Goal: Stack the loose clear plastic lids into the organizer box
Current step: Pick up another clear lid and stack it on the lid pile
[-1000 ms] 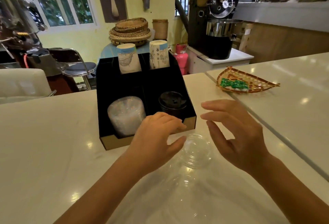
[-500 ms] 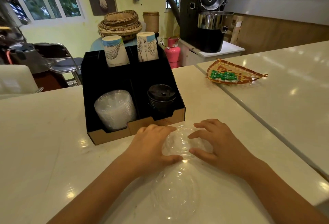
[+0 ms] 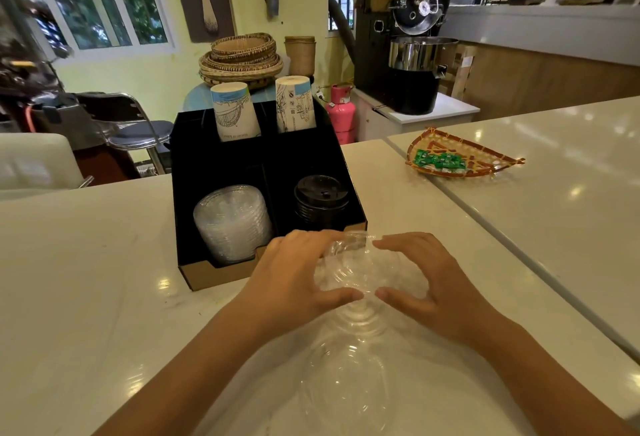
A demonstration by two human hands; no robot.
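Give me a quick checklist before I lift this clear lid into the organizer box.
1. Both hands on the clear lid: ok, left hand and right hand cup it from either side.
2. Lid lifted free of the other loose lids nearer me: cannot tell, clear plastic blurs together.
3. Target slot: ok, clear lid stack sits front left in the organizer box.
4. Room on that stack: ok, open above.
5. Black lids kept separate: ok, front right slot.
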